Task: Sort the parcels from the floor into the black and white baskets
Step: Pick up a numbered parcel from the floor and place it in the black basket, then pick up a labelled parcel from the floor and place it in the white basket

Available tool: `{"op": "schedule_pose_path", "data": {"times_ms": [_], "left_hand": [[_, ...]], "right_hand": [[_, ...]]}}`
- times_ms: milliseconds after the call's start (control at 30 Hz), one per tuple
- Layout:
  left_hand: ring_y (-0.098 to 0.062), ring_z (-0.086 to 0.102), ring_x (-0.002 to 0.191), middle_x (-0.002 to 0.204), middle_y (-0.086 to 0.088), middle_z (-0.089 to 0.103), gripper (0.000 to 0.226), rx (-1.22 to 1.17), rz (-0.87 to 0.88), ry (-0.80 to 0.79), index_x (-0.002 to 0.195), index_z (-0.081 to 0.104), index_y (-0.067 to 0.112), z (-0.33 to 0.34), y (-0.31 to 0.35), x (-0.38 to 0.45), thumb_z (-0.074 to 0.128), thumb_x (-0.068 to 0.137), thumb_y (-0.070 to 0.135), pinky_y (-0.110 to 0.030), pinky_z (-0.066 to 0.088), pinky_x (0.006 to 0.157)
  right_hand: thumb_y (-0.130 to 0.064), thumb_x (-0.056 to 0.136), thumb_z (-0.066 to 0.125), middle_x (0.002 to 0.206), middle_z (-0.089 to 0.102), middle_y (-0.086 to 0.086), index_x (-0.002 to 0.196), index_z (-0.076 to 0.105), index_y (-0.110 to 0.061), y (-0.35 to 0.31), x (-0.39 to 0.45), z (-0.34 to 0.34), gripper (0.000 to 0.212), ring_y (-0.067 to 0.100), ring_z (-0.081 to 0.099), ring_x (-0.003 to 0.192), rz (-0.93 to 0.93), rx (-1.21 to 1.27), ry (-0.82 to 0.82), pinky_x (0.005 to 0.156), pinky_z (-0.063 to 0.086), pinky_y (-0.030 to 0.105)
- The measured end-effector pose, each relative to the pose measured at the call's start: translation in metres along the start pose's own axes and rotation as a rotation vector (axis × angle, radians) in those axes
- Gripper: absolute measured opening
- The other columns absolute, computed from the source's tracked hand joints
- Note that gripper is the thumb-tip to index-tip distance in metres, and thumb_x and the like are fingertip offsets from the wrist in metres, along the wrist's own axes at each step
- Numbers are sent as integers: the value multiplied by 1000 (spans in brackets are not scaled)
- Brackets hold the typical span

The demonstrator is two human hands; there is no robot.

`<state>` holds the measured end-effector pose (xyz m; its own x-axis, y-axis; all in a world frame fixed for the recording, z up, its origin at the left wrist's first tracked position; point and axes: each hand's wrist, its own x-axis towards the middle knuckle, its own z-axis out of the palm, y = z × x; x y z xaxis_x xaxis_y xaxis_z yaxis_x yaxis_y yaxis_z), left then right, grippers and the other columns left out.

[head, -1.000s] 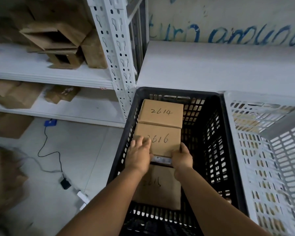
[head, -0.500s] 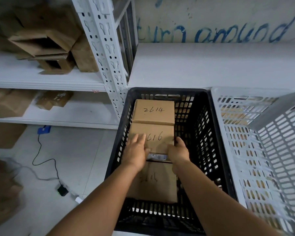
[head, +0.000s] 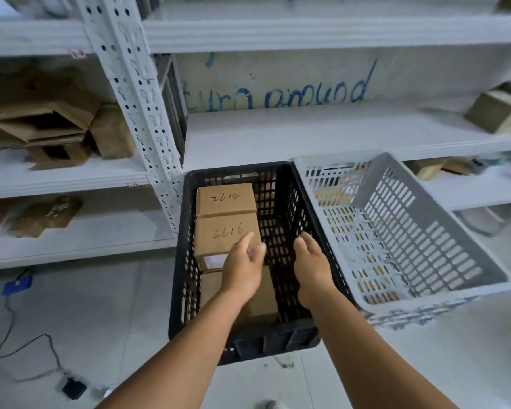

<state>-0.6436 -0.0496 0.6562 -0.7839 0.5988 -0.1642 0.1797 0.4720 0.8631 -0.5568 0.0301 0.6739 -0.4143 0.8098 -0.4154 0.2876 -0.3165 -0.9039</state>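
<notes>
On the left, white metal shelving (head: 71, 175) holds opened cardboard cartons (head: 42, 125). Beside its upright stands the black basket (head: 181, 261), with three parcels in a row along its left wall: the box marked 2614 (head: 225, 199) at the far end, the box marked 2616 (head: 226, 234) touching it, and a third box (head: 263, 302) nearest, largely hidden by the arm. The left hand (head: 242, 268) hovers above the 2616 box, fingers loosely spread, holding nothing. The right hand (head: 313, 268) hangs over the basket's vacant right half, also spread and empty. Touching the black basket's right rim, the white basket (head: 431, 231) sits tilted; its contents cannot be made out. Half a second ago both hands gripped the 2616 box; now they are off it.
</notes>
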Motion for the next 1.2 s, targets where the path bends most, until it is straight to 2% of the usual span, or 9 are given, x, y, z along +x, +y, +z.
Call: {"op": "schedule_pose_path", "data": {"times_ms": [200,300,367,467,567,633,933,1100,1200], "left_hand": [[-16,48,127,140,-4,50,46,-109,106,-145,142,41,15,31,28,-57,45,99,32,-23,37,98],[-16,48,126,141,-3,49,47,-113,168,-241,142,41,16,53,42,-86,44,99,34,-23,37,97],[-15,47,128,142,-2,48,47,-121,191,-315,143,40,15,69,51,-105,43,100,34,-21,36,96],[-15,47,128,142,-2,48,46,-116,228,-413,142,41,13,94,62,-131,43,100,31,-20,35,94],[-17,50,124,138,-5,52,43,-106,245,-501,139,45,12,123,69,-155,43,100,31,-22,38,93],[-17,51,122,135,-6,54,42,-101,257,-555,138,46,12,143,72,-173,43,100,31,-23,39,93],[-17,52,120,135,-6,55,43,-6,313,-777,137,47,12,234,86,-269,43,99,32,-21,37,91],[-15,50,121,137,-3,53,44,53,322,-889,138,46,15,285,87,-341,43,99,35,-21,37,90],[-10,50,114,136,0,53,43,92,323,-942,139,45,15,314,87,-387,42,100,33,-20,37,86]], "right_hand": [[-33,104,32,149,40,-3,148,37,-24,7,-63,-59,46,21,38,136,29,20,155,105,35,36],[-29,102,30,108,48,-4,113,47,-23,20,-86,-88,21,13,48,89,32,35,227,70,40,30],[-26,101,32,105,43,-2,105,44,-23,27,-100,-108,14,13,41,81,43,70,294,61,32,27],[-28,101,35,109,48,1,107,51,-21,41,-116,-140,18,17,44,81,62,157,398,58,35,27],[-33,99,38,125,56,1,126,58,-17,58,-132,-171,37,19,51,102,105,245,511,77,37,29],[-34,99,37,131,56,3,129,57,-17,69,-144,-194,40,22,52,111,124,256,576,77,37,28],[-29,98,36,118,59,9,115,61,-16,129,-208,-295,33,22,53,102,213,374,823,60,34,22],[-32,94,42,97,54,14,83,59,-19,169,-249,-355,24,20,47,83,240,495,924,68,38,30],[-32,97,41,94,54,11,91,62,-10,196,-276,-393,30,18,44,80,252,523,982,62,34,28]]}}
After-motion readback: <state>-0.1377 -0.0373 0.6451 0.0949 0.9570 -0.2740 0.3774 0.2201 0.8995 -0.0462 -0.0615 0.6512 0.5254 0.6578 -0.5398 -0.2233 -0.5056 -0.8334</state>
